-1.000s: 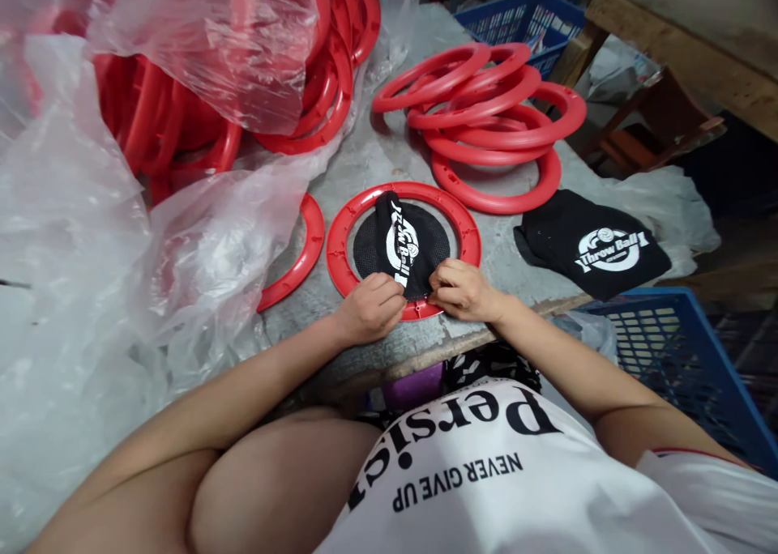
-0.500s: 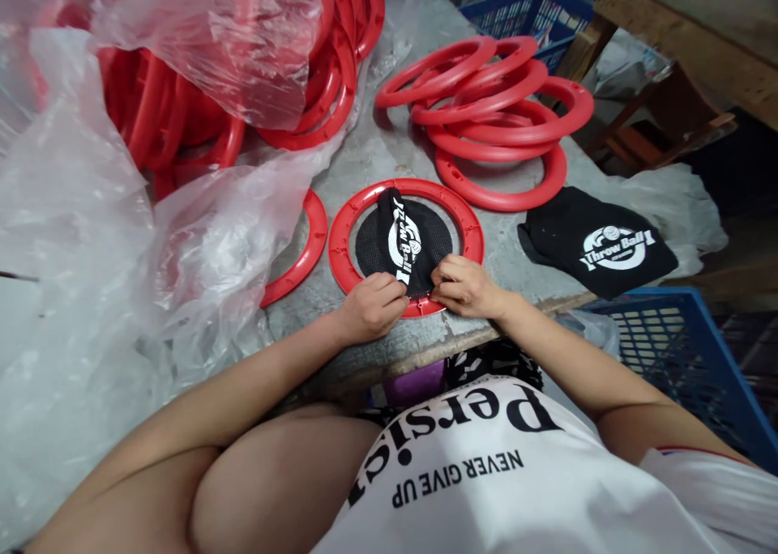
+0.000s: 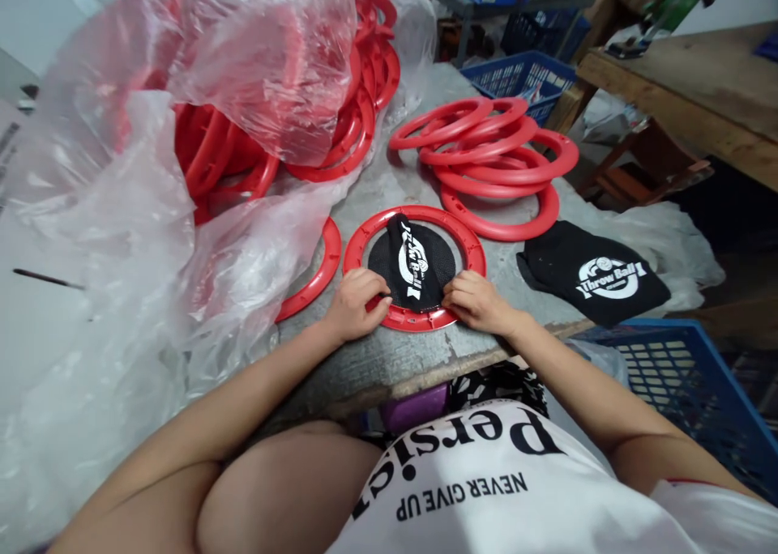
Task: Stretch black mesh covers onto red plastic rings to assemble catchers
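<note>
A red plastic ring (image 3: pixel 419 321) lies flat on the table, its ribbed side up. Within it is a round black mesh net (image 3: pixel 382 252), topped by a folded black cloth part (image 3: pixel 396 242) with a white "Throw Ball" print. At the ring's lower left, my left hand (image 3: pixel 357 303) is closed, fingers and thumb gripping where rim and net meet. My right hand (image 3: pixel 477 301) pinches the net's edge at the lower right, resting over the rim. The fingertips partly hide what each hand grips.
Several red rings (image 3: pixel 507 227) are heaped behind. More rings fill a clear plastic bag (image 3: pixel 285 76) at left, with a single ring (image 3: pixel 325 266) beside it. A black printed cloth (image 3: pixel 571 266) lies right, above a blue crate (image 3: pixel 668 368). The table edge (image 3: pixel 389 392) is nearest me.
My left hand has moved left along the rim, away from the printed cloth part. My right hand stays at the lower right edge. The camera view has tilted up.
</note>
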`<state>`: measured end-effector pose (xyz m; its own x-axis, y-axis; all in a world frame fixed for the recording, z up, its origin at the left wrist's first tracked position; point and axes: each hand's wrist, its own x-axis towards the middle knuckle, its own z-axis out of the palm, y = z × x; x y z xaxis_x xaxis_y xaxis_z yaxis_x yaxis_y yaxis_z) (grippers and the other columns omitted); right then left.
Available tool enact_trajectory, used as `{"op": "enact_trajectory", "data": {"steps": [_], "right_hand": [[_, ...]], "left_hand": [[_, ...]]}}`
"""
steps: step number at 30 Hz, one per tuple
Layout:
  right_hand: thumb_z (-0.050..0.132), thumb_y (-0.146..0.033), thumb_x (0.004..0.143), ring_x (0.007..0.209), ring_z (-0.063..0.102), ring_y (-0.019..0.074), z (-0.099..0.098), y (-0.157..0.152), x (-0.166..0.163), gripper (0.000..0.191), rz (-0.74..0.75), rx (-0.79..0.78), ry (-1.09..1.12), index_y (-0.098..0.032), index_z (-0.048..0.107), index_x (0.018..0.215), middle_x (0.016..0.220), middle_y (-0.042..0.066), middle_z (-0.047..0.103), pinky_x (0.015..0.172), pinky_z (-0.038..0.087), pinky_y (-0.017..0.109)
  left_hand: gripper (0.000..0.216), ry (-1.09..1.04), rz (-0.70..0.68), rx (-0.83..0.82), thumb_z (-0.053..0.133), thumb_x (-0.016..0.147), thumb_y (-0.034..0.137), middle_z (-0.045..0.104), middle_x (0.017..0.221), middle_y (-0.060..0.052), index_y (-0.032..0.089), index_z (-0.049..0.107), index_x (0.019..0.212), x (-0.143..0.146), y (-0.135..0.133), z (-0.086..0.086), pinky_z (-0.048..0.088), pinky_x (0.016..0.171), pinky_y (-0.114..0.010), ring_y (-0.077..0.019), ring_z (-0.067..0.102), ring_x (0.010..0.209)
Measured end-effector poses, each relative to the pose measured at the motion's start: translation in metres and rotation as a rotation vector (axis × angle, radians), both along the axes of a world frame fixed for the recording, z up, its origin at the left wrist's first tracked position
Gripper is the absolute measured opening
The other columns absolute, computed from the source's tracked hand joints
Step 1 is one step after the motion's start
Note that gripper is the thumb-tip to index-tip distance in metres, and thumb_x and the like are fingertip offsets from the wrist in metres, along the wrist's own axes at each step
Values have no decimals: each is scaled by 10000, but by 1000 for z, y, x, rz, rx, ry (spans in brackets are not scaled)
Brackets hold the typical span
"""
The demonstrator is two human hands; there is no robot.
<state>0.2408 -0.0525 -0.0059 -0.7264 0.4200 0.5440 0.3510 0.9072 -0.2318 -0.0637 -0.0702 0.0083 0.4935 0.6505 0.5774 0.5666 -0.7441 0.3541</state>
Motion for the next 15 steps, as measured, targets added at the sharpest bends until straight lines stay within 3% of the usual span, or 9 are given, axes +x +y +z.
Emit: {"op": "enact_trajectory", "data": {"steps": [4, 8, 11, 15], "right_hand": [[579, -71, 901, 879, 561, 224, 12, 14, 30, 153, -116, -9, -126, -200, 659, 878, 931, 59, 725, 782, 416, 395], [586, -71, 887, 927, 589, 249, 31, 17, 34, 165, -279, -9, -71, -196, 680, 941, 1027, 89, 743, 821, 441, 425], [561, -118, 938, 964, 615, 236, 44, 12, 13, 154, -186, -131, -26, -196, 681, 995, 1080, 93, 733, 872, 476, 415], [657, -169, 906, 951, 613, 229, 52, 11, -25, 65, -15, -356, -260, -194, 708, 938, 963, 71, 722, 861, 484, 364]], "left_hand": [[216, 188, 99, 79, 565, 965, 255, 694, 817, -64, 172, 635, 778, -3, 5, -3, 486, 809, -414, -213, 608, 811], [250, 284, -34, 58, 527, 995, 261, 680, 797, -65, 163, 678, 822, 13, -11, -8, 505, 755, -369, -194, 607, 765], [215, 192, -39, -24, 490, 1008, 216, 697, 894, -77, 160, 690, 952, 25, -22, -9, 541, 776, -332, -181, 642, 829], [171, 44, 30, -98, 503, 985, 160, 689, 983, -84, 165, 670, 1023, 25, -20, -9, 562, 850, -327, -182, 656, 931]]}}
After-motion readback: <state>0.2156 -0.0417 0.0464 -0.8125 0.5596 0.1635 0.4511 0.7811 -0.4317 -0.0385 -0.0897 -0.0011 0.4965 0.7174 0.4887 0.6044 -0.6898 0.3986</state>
